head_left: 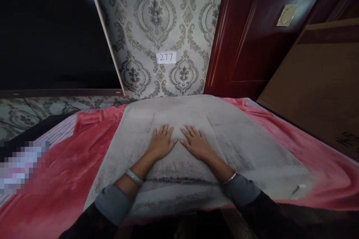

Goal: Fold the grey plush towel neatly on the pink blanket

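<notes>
My left hand point(162, 142) lies flat with its fingers spread on a grey plush cloth point(182, 166). Beside it, my right hand point(198, 143) rests palm down on the same cloth, fingers apart too. A small gap separates the two thumbs. This cloth appears folded into a panel, its dark, fuzzy near edge running below my wrists. Under and around the panel spreads a wider grey plush layer point(241, 138); I cannot tell whether both are one piece. A small white tag point(301, 186) shows near its right front corner.
A red plush blanket point(92, 138) lies beneath the grey cloth and shows on both sides. Behind stand a patterned wall with a paper marked 277 point(166, 58) and a dark red door panel point(238, 44). A large black screen point(53, 33) is at left, a cardboard box point(322, 78) at right.
</notes>
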The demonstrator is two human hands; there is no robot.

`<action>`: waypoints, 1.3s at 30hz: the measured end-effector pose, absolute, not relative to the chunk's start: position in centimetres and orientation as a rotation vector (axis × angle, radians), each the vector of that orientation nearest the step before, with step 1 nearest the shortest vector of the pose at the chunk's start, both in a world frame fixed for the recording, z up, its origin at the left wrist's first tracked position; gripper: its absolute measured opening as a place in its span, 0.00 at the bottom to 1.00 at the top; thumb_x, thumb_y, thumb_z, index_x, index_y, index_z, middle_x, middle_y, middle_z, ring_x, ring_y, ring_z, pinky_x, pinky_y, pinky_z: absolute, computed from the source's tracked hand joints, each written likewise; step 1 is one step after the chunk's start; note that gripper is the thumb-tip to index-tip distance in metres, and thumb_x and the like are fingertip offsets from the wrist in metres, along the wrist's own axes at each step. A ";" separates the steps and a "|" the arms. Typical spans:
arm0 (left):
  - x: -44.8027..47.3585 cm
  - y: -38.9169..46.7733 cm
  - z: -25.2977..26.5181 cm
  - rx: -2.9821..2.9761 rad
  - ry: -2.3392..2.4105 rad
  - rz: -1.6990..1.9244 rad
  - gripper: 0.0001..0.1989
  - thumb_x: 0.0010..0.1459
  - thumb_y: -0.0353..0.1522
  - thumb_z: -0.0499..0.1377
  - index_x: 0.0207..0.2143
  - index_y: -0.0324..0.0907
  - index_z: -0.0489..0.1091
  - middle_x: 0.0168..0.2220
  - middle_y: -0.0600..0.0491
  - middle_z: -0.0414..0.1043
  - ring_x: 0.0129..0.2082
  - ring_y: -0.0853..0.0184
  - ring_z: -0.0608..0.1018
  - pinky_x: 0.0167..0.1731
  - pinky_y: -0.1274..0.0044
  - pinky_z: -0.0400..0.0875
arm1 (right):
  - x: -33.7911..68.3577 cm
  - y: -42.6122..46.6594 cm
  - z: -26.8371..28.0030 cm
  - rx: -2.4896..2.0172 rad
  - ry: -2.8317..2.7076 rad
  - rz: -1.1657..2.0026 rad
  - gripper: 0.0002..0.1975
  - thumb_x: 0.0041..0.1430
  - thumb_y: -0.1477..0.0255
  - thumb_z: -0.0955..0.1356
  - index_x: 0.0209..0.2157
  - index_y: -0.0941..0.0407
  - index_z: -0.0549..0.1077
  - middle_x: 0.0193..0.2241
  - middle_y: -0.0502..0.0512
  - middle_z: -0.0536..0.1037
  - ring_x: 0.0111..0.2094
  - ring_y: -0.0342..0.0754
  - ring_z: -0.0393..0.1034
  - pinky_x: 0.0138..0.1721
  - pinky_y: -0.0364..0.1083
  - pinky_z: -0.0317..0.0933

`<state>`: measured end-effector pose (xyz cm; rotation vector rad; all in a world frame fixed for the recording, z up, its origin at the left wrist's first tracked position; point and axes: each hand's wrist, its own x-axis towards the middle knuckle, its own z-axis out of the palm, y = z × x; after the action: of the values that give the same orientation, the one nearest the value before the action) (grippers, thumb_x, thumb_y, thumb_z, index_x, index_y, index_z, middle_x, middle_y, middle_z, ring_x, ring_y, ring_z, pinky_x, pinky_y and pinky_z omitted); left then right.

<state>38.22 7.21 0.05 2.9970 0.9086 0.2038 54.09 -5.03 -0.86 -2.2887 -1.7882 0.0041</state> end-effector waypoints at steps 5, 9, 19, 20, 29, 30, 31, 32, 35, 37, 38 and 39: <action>38.3 7.4 0.4 3.001 0.916 0.198 0.34 0.68 0.47 0.43 0.70 0.41 0.49 0.72 0.40 0.44 0.72 0.52 0.48 0.66 0.54 0.46 | 54.7 -5.4 -0.8 -2.288 -1.788 0.011 0.32 0.71 0.54 0.54 0.71 0.51 0.51 0.72 0.57 0.45 0.71 0.58 0.38 0.67 0.64 0.41; 38.0 7.9 0.1 3.012 0.870 0.189 0.35 0.68 0.49 0.43 0.70 0.42 0.48 0.72 0.39 0.43 0.72 0.51 0.48 0.66 0.54 0.46 | 56.1 -6.4 -1.6 -2.324 -1.760 -0.018 0.33 0.70 0.53 0.54 0.71 0.52 0.50 0.72 0.60 0.45 0.71 0.57 0.38 0.67 0.63 0.40; 35.6 8.3 0.6 3.019 0.852 0.169 0.34 0.68 0.48 0.45 0.70 0.40 0.51 0.71 0.38 0.44 0.71 0.51 0.49 0.67 0.55 0.45 | 59.6 -10.9 -2.8 -2.468 -1.617 0.044 0.34 0.70 0.54 0.55 0.71 0.55 0.49 0.72 0.61 0.44 0.72 0.56 0.36 0.66 0.64 0.44; 35.1 8.3 0.7 3.016 0.865 0.147 0.34 0.68 0.47 0.45 0.70 0.39 0.50 0.71 0.38 0.43 0.71 0.52 0.49 0.67 0.55 0.45 | 59.8 -11.3 -2.9 -2.469 -1.605 0.065 0.35 0.70 0.54 0.55 0.71 0.56 0.49 0.72 0.61 0.44 0.72 0.56 0.37 0.67 0.63 0.43; 30.6 5.3 3.2 2.943 1.136 0.220 0.30 0.67 0.42 0.50 0.65 0.34 0.60 0.69 0.33 0.51 0.70 0.46 0.51 0.65 0.49 0.47 | 61.5 -11.9 -1.1 -2.454 -1.572 0.149 0.32 0.70 0.57 0.56 0.69 0.56 0.56 0.69 0.64 0.53 0.70 0.63 0.44 0.63 0.66 0.50; 30.6 4.1 3.5 2.959 1.045 0.274 0.29 0.67 0.42 0.50 0.64 0.35 0.62 0.69 0.35 0.52 0.71 0.47 0.51 0.65 0.50 0.48 | 60.8 -10.9 -0.4 -2.414 -1.615 0.115 0.30 0.70 0.58 0.57 0.69 0.55 0.57 0.69 0.63 0.53 0.70 0.63 0.44 0.64 0.66 0.50; 30.7 2.7 3.6 2.970 0.907 0.307 0.28 0.67 0.41 0.51 0.64 0.37 0.62 0.69 0.37 0.53 0.70 0.49 0.53 0.66 0.51 0.48 | 59.9 -9.7 0.2 -2.348 -1.688 0.086 0.29 0.70 0.59 0.56 0.69 0.54 0.57 0.70 0.62 0.53 0.70 0.62 0.44 0.64 0.65 0.49; 31.0 1.3 3.6 2.972 0.758 0.313 0.27 0.67 0.41 0.51 0.64 0.39 0.61 0.68 0.39 0.55 0.70 0.51 0.55 0.66 0.53 0.50 | 58.8 -8.4 0.7 -2.263 -1.782 0.066 0.29 0.71 0.60 0.56 0.69 0.53 0.56 0.70 0.61 0.51 0.70 0.60 0.43 0.65 0.64 0.48; 31.7 -2.0 2.5 2.968 0.576 0.267 0.29 0.65 0.45 0.53 0.65 0.45 0.61 0.68 0.44 0.58 0.68 0.50 0.59 0.65 0.52 0.53 | 55.3 -4.5 1.6 -2.000 -2.063 0.090 0.27 0.72 0.63 0.55 0.70 0.50 0.54 0.71 0.57 0.49 0.71 0.57 0.40 0.66 0.61 0.46; 31.8 -3.1 0.8 2.999 0.614 0.268 0.33 0.62 0.46 0.58 0.66 0.49 0.59 0.70 0.45 0.53 0.69 0.45 0.56 0.64 0.47 0.53 | 54.0 -2.4 1.5 -1.901 -2.198 0.142 0.27 0.72 0.63 0.55 0.70 0.49 0.54 0.71 0.55 0.49 0.71 0.55 0.40 0.67 0.61 0.44; 31.8 -3.4 -0.1 3.021 0.638 0.298 0.35 0.60 0.45 0.60 0.67 0.51 0.57 0.70 0.45 0.51 0.69 0.43 0.54 0.63 0.45 0.54 | 53.8 -1.6 1.3 -1.876 -2.245 0.159 0.27 0.72 0.63 0.55 0.70 0.47 0.54 0.71 0.54 0.49 0.71 0.55 0.39 0.67 0.62 0.42; 31.6 -3.4 -1.1 3.042 0.656 0.343 0.37 0.58 0.44 0.62 0.68 0.53 0.56 0.71 0.45 0.49 0.69 0.42 0.53 0.62 0.45 0.55 | 54.0 -0.9 1.0 -1.866 -2.275 0.167 0.27 0.72 0.62 0.55 0.70 0.46 0.53 0.71 0.53 0.48 0.71 0.54 0.38 0.67 0.63 0.40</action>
<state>31.64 -3.42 -1.10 3.0418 0.6563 0.3431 54.04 -0.94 1.01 -1.8661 -2.2755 0.1671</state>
